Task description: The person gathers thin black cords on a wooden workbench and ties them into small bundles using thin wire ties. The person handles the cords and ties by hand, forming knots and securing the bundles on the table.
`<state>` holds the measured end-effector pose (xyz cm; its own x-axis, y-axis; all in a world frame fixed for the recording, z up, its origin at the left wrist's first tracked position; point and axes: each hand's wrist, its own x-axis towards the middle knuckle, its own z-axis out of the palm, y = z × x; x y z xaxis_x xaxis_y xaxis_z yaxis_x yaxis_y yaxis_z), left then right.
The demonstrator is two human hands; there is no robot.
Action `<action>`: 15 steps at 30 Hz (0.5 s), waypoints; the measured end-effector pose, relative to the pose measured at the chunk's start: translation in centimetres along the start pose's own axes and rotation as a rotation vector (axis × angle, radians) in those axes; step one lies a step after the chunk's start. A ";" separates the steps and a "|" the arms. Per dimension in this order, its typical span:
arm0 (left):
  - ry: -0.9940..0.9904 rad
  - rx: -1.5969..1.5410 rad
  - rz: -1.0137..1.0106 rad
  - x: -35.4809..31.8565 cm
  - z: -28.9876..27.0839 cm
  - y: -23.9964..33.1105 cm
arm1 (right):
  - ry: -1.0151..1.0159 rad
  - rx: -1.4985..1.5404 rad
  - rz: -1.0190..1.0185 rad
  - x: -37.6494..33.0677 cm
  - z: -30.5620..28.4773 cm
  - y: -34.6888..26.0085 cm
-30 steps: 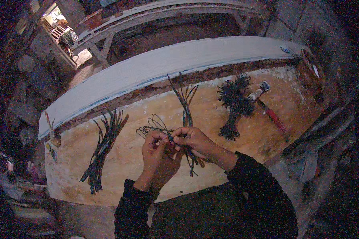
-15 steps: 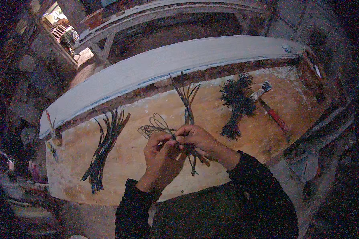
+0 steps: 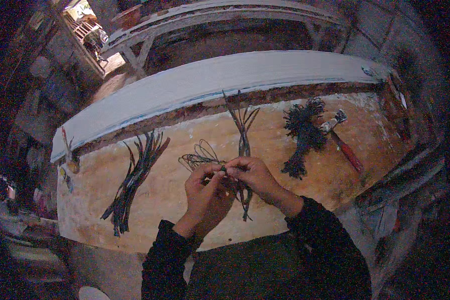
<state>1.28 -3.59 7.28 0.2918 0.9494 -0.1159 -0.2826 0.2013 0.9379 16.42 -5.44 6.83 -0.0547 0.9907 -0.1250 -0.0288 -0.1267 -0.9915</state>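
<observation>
Above the wooden tabletop (image 3: 170, 215), my left hand (image 3: 204, 197) and my right hand (image 3: 257, 177) meet fingertip to fingertip. Both pinch a small dark piece of strip (image 3: 223, 169); its exact shape is too small to make out. Thin dark loops (image 3: 200, 156), like wire or cord, fan out just beyond my left fingers. A bundle of dark flat strips (image 3: 243, 135) lies behind my right hand, its middle partly hidden by the fingers. Further left rests a thicker bundle of similar strips (image 3: 135, 180). Right of my hands is a tied bunch of dark, knotted-looking cords (image 3: 305, 135).
A hammer with a red handle (image 3: 349, 155) lies beside the knotted bunch. Along the table's far side runs a raised pale board (image 3: 210, 77). A brush-like tool (image 3: 72, 162) stands at the left end. Behind is a long bench (image 3: 225, 12), with a bright doorway (image 3: 87, 30) at upper left.
The whole view has shifted slightly, so the table sits a little lower and to the right. My hands keep their pinch, with only small finger movement.
</observation>
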 end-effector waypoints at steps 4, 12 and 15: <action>-0.023 0.205 0.196 -0.1 0.0 -0.2 | 0.014 0.045 0.071 -0.5 0.1 -0.4; -0.001 0.110 0.123 0.0 -0.4 -1.2 | -0.012 0.008 -0.075 0.2 -0.2 1.1; -0.021 0.141 0.168 0.1 -0.8 -1.4 | -0.057 0.079 -0.067 0.2 -0.2 1.3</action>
<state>0.99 -3.63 5.67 0.2709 0.9613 0.0509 -0.1984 0.0041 0.9801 16.58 -5.37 5.54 -0.1070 0.9928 -0.0539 -0.1125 -0.0660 -0.9915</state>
